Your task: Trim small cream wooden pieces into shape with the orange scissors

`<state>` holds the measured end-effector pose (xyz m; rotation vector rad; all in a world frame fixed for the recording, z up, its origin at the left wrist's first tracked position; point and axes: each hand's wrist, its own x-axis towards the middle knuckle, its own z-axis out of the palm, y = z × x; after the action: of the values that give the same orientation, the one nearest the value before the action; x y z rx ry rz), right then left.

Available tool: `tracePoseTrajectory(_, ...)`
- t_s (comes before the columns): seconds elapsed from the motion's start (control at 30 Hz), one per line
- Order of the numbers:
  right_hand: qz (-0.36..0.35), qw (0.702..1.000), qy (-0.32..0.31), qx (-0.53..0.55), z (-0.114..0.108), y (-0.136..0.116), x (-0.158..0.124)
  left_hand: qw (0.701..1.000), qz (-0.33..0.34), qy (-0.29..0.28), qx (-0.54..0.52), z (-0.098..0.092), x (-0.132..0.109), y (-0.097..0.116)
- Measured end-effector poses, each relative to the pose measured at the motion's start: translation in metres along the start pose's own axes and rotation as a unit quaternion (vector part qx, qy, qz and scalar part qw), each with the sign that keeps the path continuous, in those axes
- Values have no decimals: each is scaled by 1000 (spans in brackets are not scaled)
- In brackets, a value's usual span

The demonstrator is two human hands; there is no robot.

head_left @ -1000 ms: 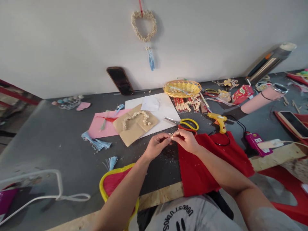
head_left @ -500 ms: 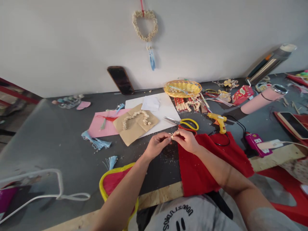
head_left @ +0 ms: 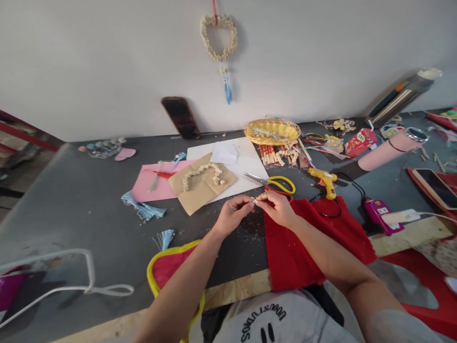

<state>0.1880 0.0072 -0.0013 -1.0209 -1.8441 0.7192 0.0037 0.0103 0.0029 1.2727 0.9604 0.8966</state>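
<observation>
Between the fingertips of my left hand (head_left: 235, 213) and my right hand (head_left: 274, 207) is a small cream-coloured piece (head_left: 254, 200), too small to name surely. Both hands are closed in a pinch and meet over the dark table. Scissors (head_left: 280, 183) with a yellow and an orange handle lie just beyond my right hand. A red cloth (head_left: 296, 243) spreads under my right forearm. Past my left hand, a curved strand of cream pieces (head_left: 202, 174) rests on brown paper (head_left: 191, 202). Pale crumbs are scattered around my hands.
A yellow basket (head_left: 273, 131) stands by the wall, with red-tipped sticks (head_left: 269, 155) before it. On the right are a yellow glue gun (head_left: 324, 181), a purple socket block (head_left: 382, 214) and a pink bottle (head_left: 392, 148). Blue tassels (head_left: 144, 207) lie left. A heart wreath (head_left: 233, 40) hangs above.
The view has shifted very slightly. My hands stay together at the same place, still pinching the small piece, with only slight finger movement.
</observation>
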Motion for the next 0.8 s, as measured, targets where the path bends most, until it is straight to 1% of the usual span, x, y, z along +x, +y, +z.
tracePoseTrajectory(0.07, -24, 999, 13, -39, -3, 3, 1, 1000, -13, 16, -9, 1, 0, 0)
tracePoseTrajectory(0.17, -58, 988, 32, -137, -8, 10, 3, 999, -26, 30, -24, 1, 1, -1)
tracePoseTrajectory(0.27, -59, 973, 16, -222, -11, 17, 5, 999, -28, 30, -24, 2, 2, -1)
tracePoseTrajectory(0.33, -50, 968, 0, -245, -13, 19, 5, 999, -30, 31, -24, 2, 2, -2)
tracePoseTrajectory(0.4, -38, 966, -13, -257, -18, 18, 6, 999, -33, 34, -24, 1, 2, -2)
tracePoseTrajectory(0.47, -15, 956, -23, -291, -25, 16, 7, 998, -36, 34, -25, 1, 2, -3)
tracePoseTrajectory(0.57, 49, 929, -32, -365, -38, 15, 7, 998, -35, 36, -43, -1, 3, -6)
tracePoseTrajectory(0.63, 92, 913, -50, -394, -44, 18, 6, 996, -33, 40, -72, -1, 4, -8)
tracePoseTrajectory(0.7, 115, 910, -72, -392, -46, 23, 6, 993, -34, 48, -107, -2, 5, -8)
tracePoseTrajectory(0.8, 114, 921, -83, -365, -45, 29, 5, 987, -38, 57, -148, -1, 6, -6)
